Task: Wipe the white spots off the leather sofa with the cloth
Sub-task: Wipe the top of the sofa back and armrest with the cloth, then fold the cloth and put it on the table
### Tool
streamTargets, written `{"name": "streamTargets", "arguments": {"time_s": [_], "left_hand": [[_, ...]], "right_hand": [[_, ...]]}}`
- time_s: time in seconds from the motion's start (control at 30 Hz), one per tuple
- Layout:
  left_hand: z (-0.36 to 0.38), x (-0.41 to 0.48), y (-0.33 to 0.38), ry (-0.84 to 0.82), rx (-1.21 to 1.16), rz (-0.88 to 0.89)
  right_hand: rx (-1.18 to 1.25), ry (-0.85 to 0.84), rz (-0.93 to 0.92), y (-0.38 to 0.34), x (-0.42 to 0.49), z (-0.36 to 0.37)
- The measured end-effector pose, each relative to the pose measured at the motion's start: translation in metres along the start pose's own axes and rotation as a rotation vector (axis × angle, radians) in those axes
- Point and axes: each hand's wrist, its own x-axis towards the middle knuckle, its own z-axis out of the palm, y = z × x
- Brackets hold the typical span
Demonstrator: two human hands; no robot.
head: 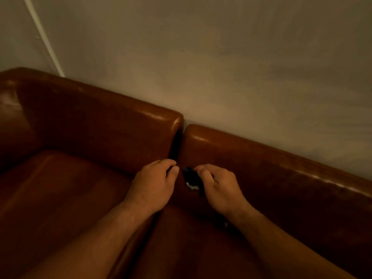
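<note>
A brown leather sofa (84,125) fills the lower half of the view, its two back cushions meeting at a dark gap (177,141). My right hand (219,188) grips a dark blue cloth (191,178) with a white patch, pressed against the lower part of the right back cushion (261,162). My left hand (155,182) rests at the foot of the gap, fingers curled onto the leather, holding nothing that I can see. Dim light hides any white spots on the leather.
A plain pale wall (221,57) rises directly behind the sofa back. A thin white strip (43,37) runs diagonally down the wall at the upper left. The left seat cushion (60,188) lies beside my left forearm.
</note>
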Motion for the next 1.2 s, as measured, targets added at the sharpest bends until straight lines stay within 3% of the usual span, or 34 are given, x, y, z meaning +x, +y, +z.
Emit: {"name": "streamTargets", "arguments": {"time_s": [0.1,0.37,0.53,0.7,0.97,1.2], "left_hand": [[-0.032,-0.024,0.002,0.023,-0.14,-0.108],[-0.108,-0.091,-0.023,0.14,-0.213,-0.356],[-0.175,-0.149,-0.088,0.344,-0.285,-0.489],[-0.234,-0.181,-0.138,0.457,-0.234,-0.459],[-0.354,-0.248,-0.255,0.53,-0.209,-0.446],[-0.454,-0.315,-0.347,0.565,-0.646,-0.562]], "right_hand": [[0.015,-0.055,-0.072,-0.029,-0.017,0.005],[0.064,-0.234,-0.227,-0.122,-0.056,0.05],[0.248,-0.436,-0.153,-0.195,-0.087,0.129],[0.334,-0.609,-0.072,-0.259,-0.098,0.198],[0.324,-0.622,-0.157,-0.383,-0.132,0.32],[0.432,-0.641,-0.215,-0.493,-0.157,0.425]]}}
